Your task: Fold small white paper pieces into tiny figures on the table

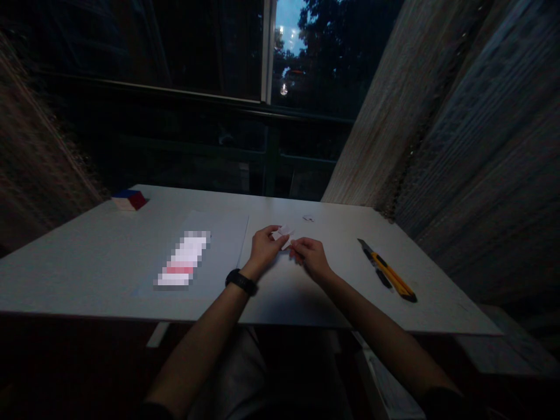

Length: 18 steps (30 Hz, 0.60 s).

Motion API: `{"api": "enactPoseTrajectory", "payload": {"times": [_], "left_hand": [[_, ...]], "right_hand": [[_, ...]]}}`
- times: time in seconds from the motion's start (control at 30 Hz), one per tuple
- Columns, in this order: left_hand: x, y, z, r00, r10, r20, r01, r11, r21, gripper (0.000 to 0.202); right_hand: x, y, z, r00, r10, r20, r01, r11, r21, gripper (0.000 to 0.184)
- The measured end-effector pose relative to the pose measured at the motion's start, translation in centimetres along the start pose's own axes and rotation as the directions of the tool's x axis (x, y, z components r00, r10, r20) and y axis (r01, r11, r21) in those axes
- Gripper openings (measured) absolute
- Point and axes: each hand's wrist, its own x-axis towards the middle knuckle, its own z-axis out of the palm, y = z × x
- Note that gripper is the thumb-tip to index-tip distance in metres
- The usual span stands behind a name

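Observation:
A small piece of folded white paper [283,232] is held up between my two hands, over the middle of the white table. My left hand [265,245], with a black watch on its wrist, pinches the paper with the thumb lying across its front. On the paper's lower right corner, the thumb and fingers of my right hand [310,255] are closed. The dim light hides the finer folds. A few small white scraps [308,219] lie on the table just beyond my hands.
A yellow and black utility knife [389,274], its blade out, lies at the right. On the left a blurred-out bright phone-like rectangle [184,259] rests on a large white sheet [223,233]. A coloured puzzle cube [130,199] sits at the table's [79,256] far left corner.

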Motion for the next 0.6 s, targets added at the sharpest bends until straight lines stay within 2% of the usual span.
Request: {"api": "enactPoseTrajectory", "payload": {"times": [0.13, 0.37, 0.47, 0.6], "left_hand": [[0.19, -0.41, -0.02, 1.000, 0.000, 0.007, 0.000, 1.000, -0.020, 0.033], [-0.15, 0.33, 0.08, 1.000, -0.029, -0.012, 0.027, 0.993, -0.116, 0.031], [-0.18, 0.45, -0.03, 1.000, -0.017, -0.001, 0.017, 0.996, -0.092, 0.032], [-0.18, 0.39, -0.24, 0.999, 0.049, -0.011, -0.048, 0.996, 0.075, 0.029]], "right_hand": [[-0.20, -0.16, 0.02, 0.997, -0.071, -0.004, 0.070, 0.992, -0.104, 0.032], [-0.90, -0.50, 0.41, 0.978, -0.204, -0.034, 0.182, 0.928, -0.325, 0.032], [-0.86, -0.29, 0.56, 0.983, -0.176, -0.045, 0.158, 0.951, -0.264, 0.031], [-0.37, -0.06, 0.52, 0.999, -0.029, -0.036, 0.029, 0.999, -0.018, 0.033]]}}
